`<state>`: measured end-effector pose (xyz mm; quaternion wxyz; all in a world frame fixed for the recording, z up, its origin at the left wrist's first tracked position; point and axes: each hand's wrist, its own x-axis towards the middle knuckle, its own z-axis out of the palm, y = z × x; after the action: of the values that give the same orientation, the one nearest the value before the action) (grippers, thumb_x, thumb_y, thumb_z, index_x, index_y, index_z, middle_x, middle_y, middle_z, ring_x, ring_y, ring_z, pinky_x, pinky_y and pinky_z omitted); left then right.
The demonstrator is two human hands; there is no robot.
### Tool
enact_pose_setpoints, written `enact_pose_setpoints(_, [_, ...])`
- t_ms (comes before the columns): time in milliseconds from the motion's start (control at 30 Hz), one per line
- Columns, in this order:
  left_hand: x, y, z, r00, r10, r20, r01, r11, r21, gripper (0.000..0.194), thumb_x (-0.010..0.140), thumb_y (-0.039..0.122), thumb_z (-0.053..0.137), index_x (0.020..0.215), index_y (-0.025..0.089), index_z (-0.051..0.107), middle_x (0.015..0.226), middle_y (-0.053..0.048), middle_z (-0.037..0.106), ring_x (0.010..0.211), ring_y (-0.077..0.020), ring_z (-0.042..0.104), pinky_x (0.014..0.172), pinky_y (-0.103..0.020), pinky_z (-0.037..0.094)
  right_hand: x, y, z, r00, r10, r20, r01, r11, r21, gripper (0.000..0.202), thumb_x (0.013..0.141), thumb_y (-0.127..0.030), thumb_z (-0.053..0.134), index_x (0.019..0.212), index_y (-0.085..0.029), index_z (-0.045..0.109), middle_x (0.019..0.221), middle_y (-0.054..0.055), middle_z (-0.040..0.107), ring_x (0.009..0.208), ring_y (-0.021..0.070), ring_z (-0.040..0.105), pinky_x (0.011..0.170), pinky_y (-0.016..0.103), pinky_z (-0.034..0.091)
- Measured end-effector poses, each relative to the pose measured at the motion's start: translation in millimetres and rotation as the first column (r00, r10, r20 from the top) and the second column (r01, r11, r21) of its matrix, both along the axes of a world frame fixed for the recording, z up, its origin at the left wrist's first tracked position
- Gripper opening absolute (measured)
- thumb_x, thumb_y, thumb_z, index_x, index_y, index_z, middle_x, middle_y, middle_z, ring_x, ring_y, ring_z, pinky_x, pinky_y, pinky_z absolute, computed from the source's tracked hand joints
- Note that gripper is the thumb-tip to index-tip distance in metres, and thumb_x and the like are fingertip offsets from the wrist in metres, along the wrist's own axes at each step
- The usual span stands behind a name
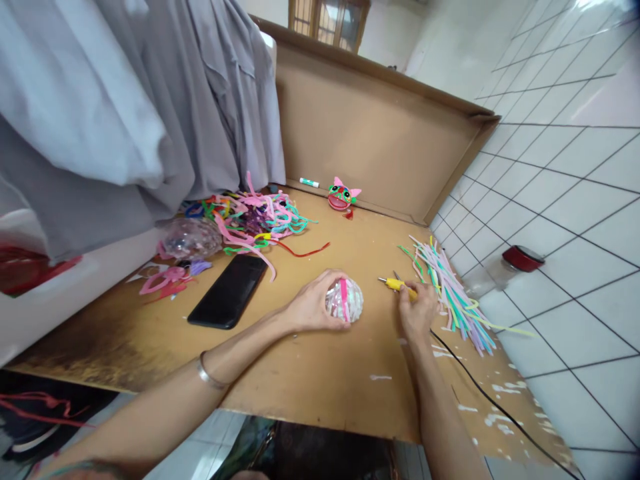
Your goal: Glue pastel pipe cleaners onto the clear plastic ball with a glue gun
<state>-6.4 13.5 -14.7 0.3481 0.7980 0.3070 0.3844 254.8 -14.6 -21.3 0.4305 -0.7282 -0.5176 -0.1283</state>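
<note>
My left hand [320,300] is closed around a clear, ribbed plastic ball [354,301] just above or on the wooden table; I cannot tell which. A bright pink strip runs down the ball's side. To the right, my right hand [418,310] grips a yellow hot glue gun [396,285], its metal tip pointing left toward the ball and apart from it. A black cord [480,387] trails from near that hand to the lower right. Beyond the right hand lies a bundle of pastel pipe cleaners [450,287].
A black phone [229,291] lies left of my left forearm. Behind it are tangled coloured pipe cleaners [265,213] and a clear plastic ball [193,239]. A decorated creature head [341,195] and a glue stick [309,182] sit by the cardboard wall [360,133]. Grey cloth [210,100] hangs left.
</note>
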Motion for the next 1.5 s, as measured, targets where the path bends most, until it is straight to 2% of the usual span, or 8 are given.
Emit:
enact_pose_setpoints(67, [1, 1, -0.5, 1.000, -0.001, 0.001, 0.001, 1.000, 0.004, 0.082, 0.050, 0.034, 0.088, 0.122, 0.021, 0.052, 0.122, -0.009, 0.059, 0.112, -0.0288, 0.059, 0.101, -0.044, 0.048, -19, -1, 12.6, 0.974, 0.183, -0.137, -0.169, 0.980, 0.106, 0.038, 0.082, -0.049, 0.051, 0.079, -0.016, 0.068, 0.080, 0.009, 0.065, 0.081, 0.0247, 0.060, 0.080, 0.042, 0.045])
enact_pose_setpoints(100, [1, 1, -0.9, 1.000, -0.003, 0.000, 0.003, 1.000, 0.006, 0.082, 0.050, 0.035, 0.088, 0.122, 0.022, 0.052, 0.122, -0.009, 0.059, 0.111, -0.0287, 0.059, 0.100, -0.044, 0.048, -31, -3, 19.2, 0.953, 0.243, -0.179, -0.216, 0.963, 0.158, 0.034, 0.082, -0.047, 0.054, 0.078, -0.017, 0.068, 0.078, 0.007, 0.065, 0.079, 0.0226, 0.060, 0.078, 0.039, 0.046])
enact_pose_setpoints(200, [0, 2, -2.3, 1.000, -0.005, 0.004, 0.005, 1.000, 0.011, 0.084, 0.049, 0.036, 0.089, 0.123, 0.022, 0.051, 0.123, -0.009, 0.058, 0.112, -0.0291, 0.059, 0.101, -0.044, 0.048, -64, -11, 34.1, 0.918, 0.359, -0.168, -0.309, 0.913, 0.266, 0.023, 0.085, -0.039, 0.059, 0.081, -0.019, 0.070, 0.080, 0.004, 0.066, 0.081, 0.0194, 0.060, 0.074, 0.033, 0.046])
enact_pose_setpoints(300, [0, 2, -2.2, 1.000, -0.005, -0.002, 0.005, 1.000, 0.019, 0.084, 0.050, 0.034, 0.088, 0.124, 0.022, 0.050, 0.124, -0.010, 0.057, 0.114, -0.0296, 0.058, 0.101, -0.044, 0.048, -85, -20, 34.7, 0.903, 0.431, 0.004, -0.412, 0.861, 0.297, 0.017, 0.090, -0.031, 0.058, 0.083, -0.021, 0.070, 0.080, 0.002, 0.064, 0.080, 0.0177, 0.060, 0.077, 0.034, 0.045])
enact_pose_setpoints(400, [0, 0, 0.2, 1.000, -0.011, -0.016, 0.011, 0.999, 0.030, 0.080, 0.052, 0.032, 0.087, 0.122, 0.022, 0.050, 0.122, -0.009, 0.058, 0.112, -0.0289, 0.059, 0.100, -0.043, 0.048, -92, -27, 26.0, 0.871, 0.437, 0.223, -0.483, 0.844, 0.232, 0.015, 0.092, -0.023, 0.056, 0.084, -0.023, 0.069, 0.080, 0.001, 0.063, 0.079, 0.0170, 0.058, 0.080, 0.036, 0.041])
enact_pose_setpoints(500, [0, -2, 2.3, 1.000, -0.006, -0.011, 0.006, 0.999, 0.043, 0.078, 0.053, 0.030, 0.085, 0.123, 0.022, 0.050, 0.122, -0.009, 0.058, 0.112, -0.0284, 0.059, 0.100, -0.042, 0.048, -93, -31, 20.3, 0.852, 0.428, 0.302, -0.496, 0.845, 0.201, 0.015, 0.093, -0.020, 0.054, 0.089, -0.024, 0.069, 0.083, 0.001, 0.063, 0.082, 0.0174, 0.058, 0.082, 0.037, 0.039])
enact_pose_setpoints(800, [0, -4, 3.0, 1.000, -0.014, -0.004, 0.014, 0.997, 0.075, 0.077, 0.054, 0.027, 0.084, 0.123, 0.021, 0.050, 0.123, -0.010, 0.058, 0.114, -0.0287, 0.058, 0.101, -0.042, 0.048, -98, -31, 22.3, 0.850, 0.434, 0.299, -0.498, 0.847, 0.185, 0.018, 0.094, -0.019, 0.051, 0.096, -0.023, 0.068, 0.085, 0.002, 0.062, 0.083, 0.0175, 0.057, 0.080, 0.036, 0.039])
enact_pose_setpoints(1500, [0, -1, -1.6, 1.000, -0.031, 0.004, 0.031, 0.993, 0.113, 0.078, 0.054, 0.027, 0.082, 0.124, 0.022, 0.049, 0.125, -0.009, 0.057, 0.118, -0.0295, 0.057, 0.104, -0.045, 0.047, -102, -34, 19.9, 0.830, 0.469, 0.303, -0.528, 0.835, 0.154, 0.016, 0.092, -0.016, 0.052, 0.092, -0.022, 0.066, 0.086, 0.002, 0.062, 0.083, 0.0172, 0.055, 0.079, 0.036, 0.036])
